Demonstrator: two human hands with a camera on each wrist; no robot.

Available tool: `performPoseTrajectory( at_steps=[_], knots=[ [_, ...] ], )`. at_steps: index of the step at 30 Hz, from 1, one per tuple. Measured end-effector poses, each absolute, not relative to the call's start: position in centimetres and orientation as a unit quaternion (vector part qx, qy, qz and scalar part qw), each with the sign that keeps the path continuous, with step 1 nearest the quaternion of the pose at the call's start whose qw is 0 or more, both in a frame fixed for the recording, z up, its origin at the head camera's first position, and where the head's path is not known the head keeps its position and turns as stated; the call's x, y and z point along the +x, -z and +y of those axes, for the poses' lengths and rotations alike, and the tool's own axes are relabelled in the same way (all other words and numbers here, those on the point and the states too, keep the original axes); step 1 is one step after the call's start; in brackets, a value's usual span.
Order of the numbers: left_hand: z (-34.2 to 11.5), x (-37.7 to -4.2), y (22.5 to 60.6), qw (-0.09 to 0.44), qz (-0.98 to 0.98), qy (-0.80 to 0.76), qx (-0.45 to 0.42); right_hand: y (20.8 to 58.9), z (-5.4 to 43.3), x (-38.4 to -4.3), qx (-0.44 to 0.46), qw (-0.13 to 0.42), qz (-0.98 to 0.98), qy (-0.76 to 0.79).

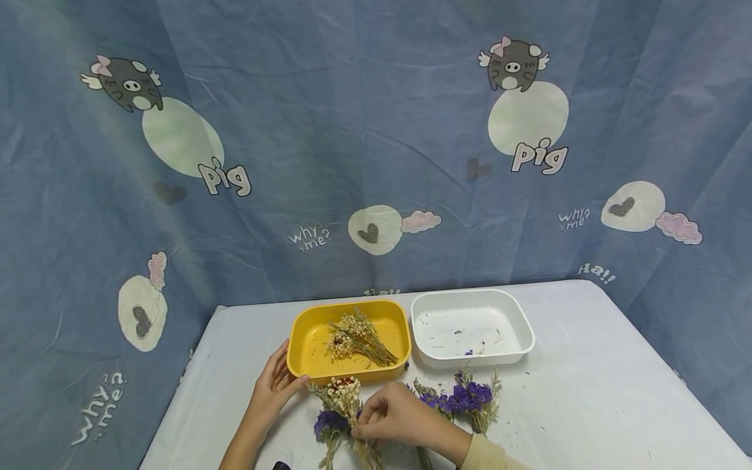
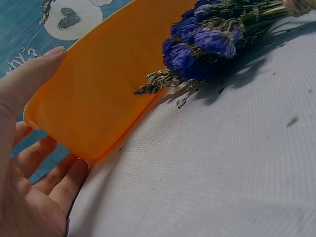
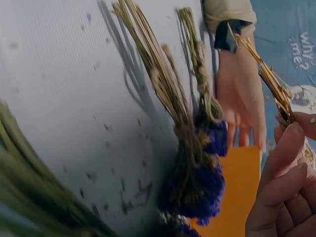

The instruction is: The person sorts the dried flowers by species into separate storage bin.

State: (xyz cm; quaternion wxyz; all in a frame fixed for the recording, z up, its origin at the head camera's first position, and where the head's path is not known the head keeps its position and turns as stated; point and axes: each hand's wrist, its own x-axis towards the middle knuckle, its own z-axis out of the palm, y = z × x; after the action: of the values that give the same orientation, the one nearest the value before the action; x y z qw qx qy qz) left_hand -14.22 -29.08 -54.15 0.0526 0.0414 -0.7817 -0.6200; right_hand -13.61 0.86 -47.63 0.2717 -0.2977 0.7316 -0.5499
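My left hand (image 1: 267,391) holds the front left corner of a yellow tray (image 1: 329,377). In the left wrist view its thumb (image 2: 42,69) lies at the rim and the fingers bend against the lower wall. My right hand (image 1: 399,414) pinches a dried bunch of cream flowers (image 1: 343,391) by its stems, just in front of the tray. The right wrist view shows the thin straw-coloured stems (image 3: 276,94) between thumb and fingers. Another cream bunch (image 1: 358,336) lies inside the yellow tray. Below the held bunch lies a tied purple bunch (image 1: 329,424), partly covered by it.
More purple bunches (image 1: 470,395) lie on the white-covered table, right of my right hand. A white tray (image 1: 472,360) with small plant scraps stands right of the yellow one. Crumbs dot the cloth (image 1: 564,418). A blue printed curtain (image 1: 364,150) hangs behind the table.
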Motion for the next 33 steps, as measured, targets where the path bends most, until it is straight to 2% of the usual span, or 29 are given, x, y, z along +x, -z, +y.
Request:
performPoseTrajectory(
  at_steps=[9,21,30,33],
  knots=[
    [-29.0,-14.3,54.0,0.048,-0.786,0.615,0.045,46.5,1.5,-15.1,-0.329,0.271,0.733,0.530],
    [-29.1,-14.3,54.1,0.050,-0.785,0.615,0.040,44.7,2.0,-18.3,-0.365,0.233,0.773,0.464],
    [-29.1,-14.3,54.0,0.052,-0.780,0.622,0.044,42.9,2.1,-21.0,-0.389,0.274,0.770,0.424],
    [-29.0,-14.3,54.0,0.052,-0.782,0.619,0.048,42.4,2.1,-22.1,-0.405,0.271,0.776,0.400]
  ],
)
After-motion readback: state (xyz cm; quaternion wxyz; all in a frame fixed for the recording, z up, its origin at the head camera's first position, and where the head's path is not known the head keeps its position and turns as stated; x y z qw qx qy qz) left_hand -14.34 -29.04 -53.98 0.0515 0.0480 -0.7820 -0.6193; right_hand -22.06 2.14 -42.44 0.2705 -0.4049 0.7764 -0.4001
